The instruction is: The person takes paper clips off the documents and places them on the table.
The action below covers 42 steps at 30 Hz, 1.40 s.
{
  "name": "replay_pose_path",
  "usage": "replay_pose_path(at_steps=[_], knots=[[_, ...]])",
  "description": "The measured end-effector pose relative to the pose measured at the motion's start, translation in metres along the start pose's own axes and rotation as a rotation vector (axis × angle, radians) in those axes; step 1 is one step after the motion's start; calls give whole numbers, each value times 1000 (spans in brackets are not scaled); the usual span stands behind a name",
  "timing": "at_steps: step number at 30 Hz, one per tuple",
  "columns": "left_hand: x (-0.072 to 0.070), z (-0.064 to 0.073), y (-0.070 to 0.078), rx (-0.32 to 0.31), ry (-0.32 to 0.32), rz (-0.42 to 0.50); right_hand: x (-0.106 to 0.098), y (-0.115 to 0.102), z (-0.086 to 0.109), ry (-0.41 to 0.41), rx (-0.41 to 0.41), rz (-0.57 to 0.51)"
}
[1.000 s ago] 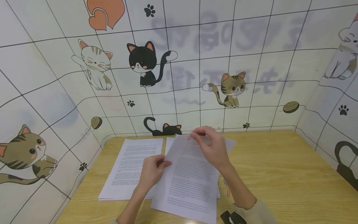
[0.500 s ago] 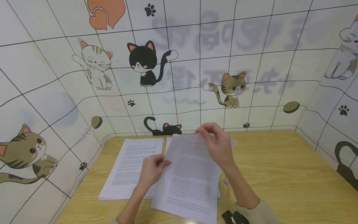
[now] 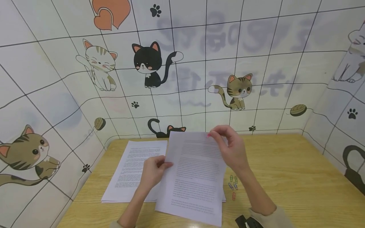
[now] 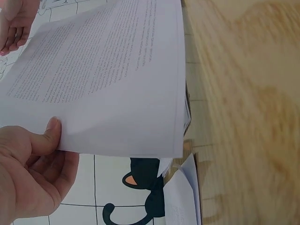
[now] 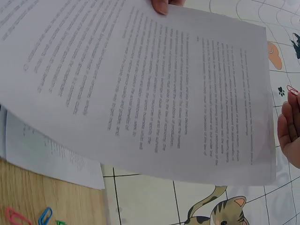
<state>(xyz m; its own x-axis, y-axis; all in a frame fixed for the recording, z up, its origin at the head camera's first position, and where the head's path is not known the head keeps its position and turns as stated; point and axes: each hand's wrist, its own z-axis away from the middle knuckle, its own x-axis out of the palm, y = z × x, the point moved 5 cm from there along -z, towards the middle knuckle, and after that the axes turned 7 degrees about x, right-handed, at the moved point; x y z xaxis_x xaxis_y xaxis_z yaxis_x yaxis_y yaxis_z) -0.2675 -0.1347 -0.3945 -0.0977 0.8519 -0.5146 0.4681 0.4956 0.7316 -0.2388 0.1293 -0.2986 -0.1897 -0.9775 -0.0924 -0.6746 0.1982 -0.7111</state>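
My left hand (image 3: 153,172) pinches the left edge of a few printed sheets (image 3: 196,177), thumb on the printed face and fingers behind. These sheets stand tilted up off the table, their top edge against the wall in the head view. Close to their top right corner, my right hand (image 3: 233,152) pinches a pinkish-red paper clip (image 3: 209,135) between thumb and fingertips. In the right wrist view this paper clip (image 5: 292,90) shows apart from the paper's edge, beyond it. The left wrist view shows the left thumb (image 4: 54,131) flat near the sheet's border.
Another printed stack (image 3: 137,164) lies on the wooden table (image 3: 285,177) to the left, and more paper lies under the held sheets. Several loose paper clips, green, blue and one red clip (image 3: 233,196), lie right of the papers. A cat-patterned wall (image 3: 194,95) borders the table.
My right hand has shifted right with the paper clip, off the sheets' upper middle. The sheets' top edge has risen and straightened. More loose clips show beside the right forearm. The left hand stays.
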Motion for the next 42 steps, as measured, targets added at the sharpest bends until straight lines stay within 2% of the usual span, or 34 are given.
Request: replay_pose_path(at_steps=[5, 22, 33, 42], knots=[[-1, 0, -1, -18, 4, 18, -11, 4, 3, -29, -32, 53], [-6, 1, -2, -63, 7, 31, -41, 30, 19, -98, 103, 201], [-6, 0, 0, -70, 5, 38, -55, 46, 33, -187, 87, 289], [-6, 0, -1, -85, 7, 42, -64, 60, 43, -264, 158, 331]])
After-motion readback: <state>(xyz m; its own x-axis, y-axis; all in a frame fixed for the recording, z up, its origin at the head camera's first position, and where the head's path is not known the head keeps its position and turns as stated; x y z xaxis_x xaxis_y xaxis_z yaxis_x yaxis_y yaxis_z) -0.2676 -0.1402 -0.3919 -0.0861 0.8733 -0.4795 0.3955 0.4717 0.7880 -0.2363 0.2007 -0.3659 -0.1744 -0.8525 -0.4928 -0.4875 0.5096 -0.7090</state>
